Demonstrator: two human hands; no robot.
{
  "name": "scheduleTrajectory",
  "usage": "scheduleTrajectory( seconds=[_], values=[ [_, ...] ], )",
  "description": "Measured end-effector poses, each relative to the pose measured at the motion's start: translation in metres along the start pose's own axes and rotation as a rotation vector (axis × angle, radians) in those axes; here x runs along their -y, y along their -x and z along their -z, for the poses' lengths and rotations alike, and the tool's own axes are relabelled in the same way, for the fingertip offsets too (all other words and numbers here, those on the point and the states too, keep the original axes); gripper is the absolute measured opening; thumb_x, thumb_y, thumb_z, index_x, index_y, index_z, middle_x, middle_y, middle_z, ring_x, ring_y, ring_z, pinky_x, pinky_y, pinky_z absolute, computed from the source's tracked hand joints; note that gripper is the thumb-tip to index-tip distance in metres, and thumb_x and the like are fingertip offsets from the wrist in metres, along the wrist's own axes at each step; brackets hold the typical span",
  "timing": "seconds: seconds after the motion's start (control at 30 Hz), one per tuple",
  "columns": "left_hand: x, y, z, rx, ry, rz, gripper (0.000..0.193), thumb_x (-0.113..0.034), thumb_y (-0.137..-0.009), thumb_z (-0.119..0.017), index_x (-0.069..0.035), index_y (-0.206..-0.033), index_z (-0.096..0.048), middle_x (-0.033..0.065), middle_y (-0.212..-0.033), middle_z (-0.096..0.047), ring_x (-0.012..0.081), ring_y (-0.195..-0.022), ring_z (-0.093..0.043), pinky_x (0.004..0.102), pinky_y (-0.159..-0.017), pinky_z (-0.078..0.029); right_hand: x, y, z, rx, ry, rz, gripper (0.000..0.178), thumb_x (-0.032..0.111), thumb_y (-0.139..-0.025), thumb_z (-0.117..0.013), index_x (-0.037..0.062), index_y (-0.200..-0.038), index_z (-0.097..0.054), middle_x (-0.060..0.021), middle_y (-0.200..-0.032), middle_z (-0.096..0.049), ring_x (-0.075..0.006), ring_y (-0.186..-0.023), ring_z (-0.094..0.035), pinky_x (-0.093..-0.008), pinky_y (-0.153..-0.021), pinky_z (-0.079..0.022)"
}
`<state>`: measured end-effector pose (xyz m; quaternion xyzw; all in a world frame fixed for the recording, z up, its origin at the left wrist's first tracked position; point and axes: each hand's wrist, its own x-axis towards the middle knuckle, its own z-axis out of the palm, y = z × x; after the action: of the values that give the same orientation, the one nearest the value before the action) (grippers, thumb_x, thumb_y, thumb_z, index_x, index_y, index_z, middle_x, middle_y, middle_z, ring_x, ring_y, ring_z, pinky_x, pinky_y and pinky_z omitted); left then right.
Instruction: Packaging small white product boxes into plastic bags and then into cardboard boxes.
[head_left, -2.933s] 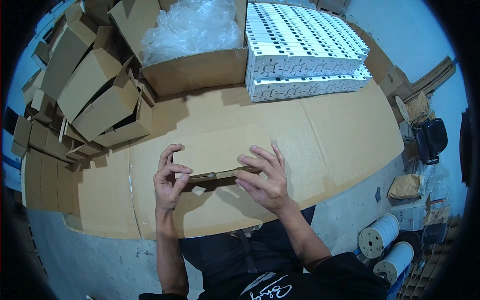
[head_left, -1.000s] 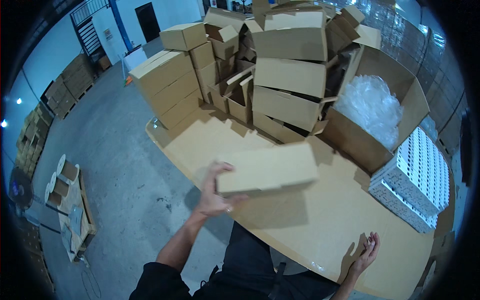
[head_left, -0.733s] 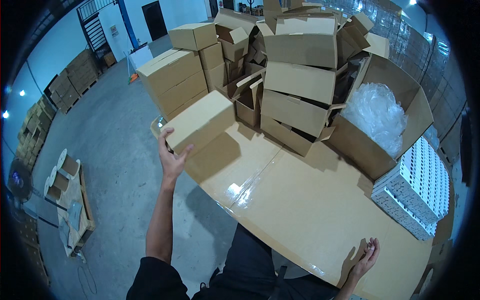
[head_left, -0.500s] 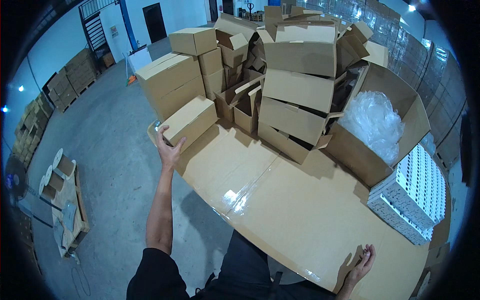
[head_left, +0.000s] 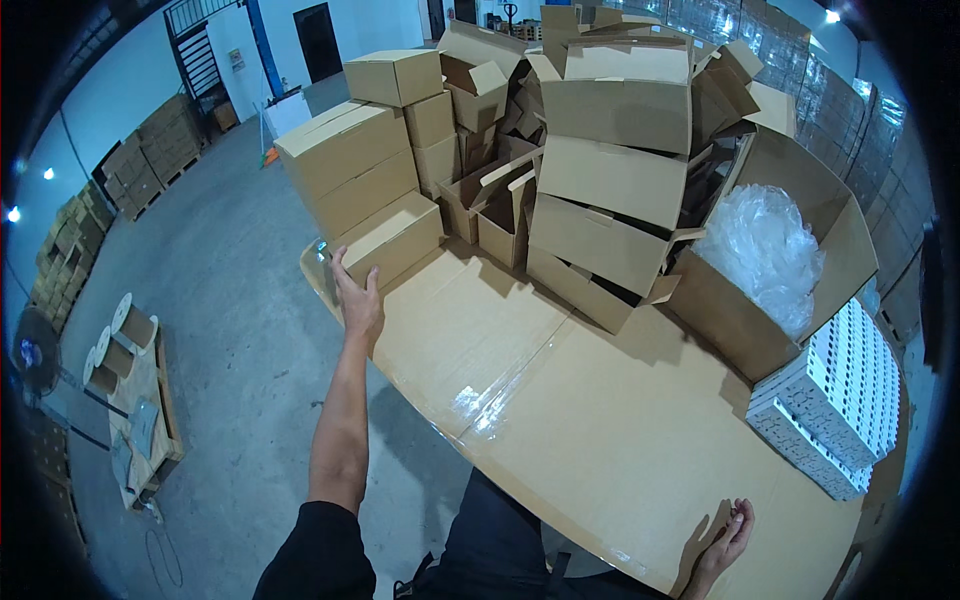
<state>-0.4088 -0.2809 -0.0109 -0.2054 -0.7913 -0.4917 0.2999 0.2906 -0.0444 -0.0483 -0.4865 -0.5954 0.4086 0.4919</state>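
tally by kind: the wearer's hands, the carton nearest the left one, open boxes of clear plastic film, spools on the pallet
Hands: 2 (left hand, right hand)
Carton: 1
Open box of clear plastic film: 1
Visible spools: 3
Total: 7

Carton (head_left: 405, 246) at the bench's left corner is showing plain tan; stacked strips (head_left: 840, 375) are showing white, dark-dotted rows; sleeve (head_left: 315, 555) is showing black.
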Motion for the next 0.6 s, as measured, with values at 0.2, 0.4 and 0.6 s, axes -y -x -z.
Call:
scheduleTrajectory(
  seconds=[0.2, 0.4, 0.6],
  values=[
    [-0.025, 0.005, -0.010, -0.014, 0.010, 0.182, 0.063, -0.006, -0.095, -0.064, -0.013, -0.147, -0.030, 0.0229, -0.151, -0.039, 0.0414, -0.143, -0.037, 0.0493, -0.116, -0.034, 0.019, 0.004, -0.008, 0.012, 0.135, 0.046, 0.041, 0.026, -0.110, -0.043, -0.0044, -0.135, -0.054, -0.0161, -0.127, -0.060, -0.0249, -0.119, -0.056, -0.0371, -0.105, -0.044],
    [-0.033, 0.002, -0.018, -0.021, 0.032, 0.301, 0.066, -0.010, -0.090, -0.073, -0.014, -0.143, -0.035, 0.0204, -0.145, -0.044, 0.0390, -0.136, -0.046, 0.0483, -0.113, -0.037, 0.019, 0.007, -0.008, 0.007, 0.170, 0.041, 0.038, 0.024, -0.110, -0.044, -0.0042, -0.131, -0.056, -0.0163, -0.124, -0.062, -0.0251, -0.117, -0.057, -0.0365, -0.104, -0.044],
    [-0.034, -0.001, -0.021, -0.046, 0.087, 0.311, 0.070, -0.014, -0.084, -0.080, -0.017, -0.140, -0.037, 0.0227, -0.140, -0.050, 0.0429, -0.129, -0.052, 0.0503, -0.106, -0.043, 0.019, 0.007, -0.008, 0.004, 0.199, 0.061, 0.035, 0.023, -0.110, -0.045, -0.0041, -0.127, -0.058, -0.0147, -0.119, -0.063, -0.0240, -0.112, -0.059, -0.0356, -0.100, -0.046]
  ],
)
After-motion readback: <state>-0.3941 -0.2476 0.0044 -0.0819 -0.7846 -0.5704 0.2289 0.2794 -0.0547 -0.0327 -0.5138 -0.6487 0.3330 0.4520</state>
